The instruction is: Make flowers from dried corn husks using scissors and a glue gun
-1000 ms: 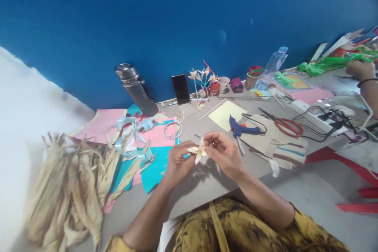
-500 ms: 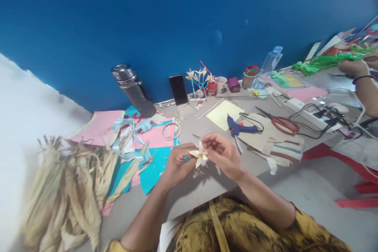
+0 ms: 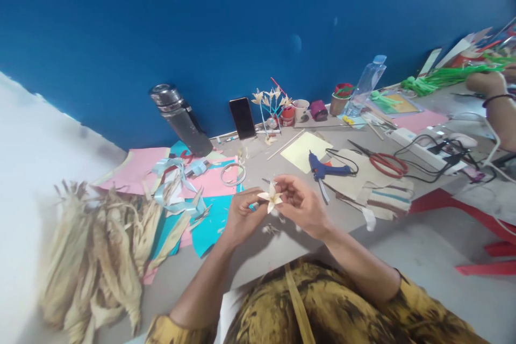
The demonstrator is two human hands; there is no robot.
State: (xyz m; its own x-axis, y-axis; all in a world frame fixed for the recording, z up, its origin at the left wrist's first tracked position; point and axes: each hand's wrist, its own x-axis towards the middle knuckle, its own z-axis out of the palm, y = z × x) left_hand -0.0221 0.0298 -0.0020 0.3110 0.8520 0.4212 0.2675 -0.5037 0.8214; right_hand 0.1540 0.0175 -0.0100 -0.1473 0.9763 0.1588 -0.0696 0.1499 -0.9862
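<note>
A cream flower (image 3: 271,198) with pointed petals, like dried husk, is held over the near part of the table. My left hand (image 3: 246,215) is closed round it from the left and below, with a bit of blue showing by the fingers. My right hand (image 3: 302,201) is closed at its right side, thumb and fingertips on the petals. A thin dark tip shows just above the flower; I cannot make out what it belongs to. Small cream scraps (image 3: 271,229) lie below the hands. Farther back, several similar flowers (image 3: 272,98) stand on blue stems.
Dried corn husks (image 3: 92,263) hang over the left edge, beside pink and blue paper and a tape ring (image 3: 233,174). A flask (image 3: 181,121) and phone (image 3: 242,118) stand behind. A blue glue gun (image 3: 328,166), scissors (image 3: 387,164) and power strip (image 3: 423,151) lie right; another person's hand (image 3: 486,84) is far right.
The flower has turned a little, its face now more toward me, and both hands sit slightly higher in view. The right fingers have shifted a little around the petals.
</note>
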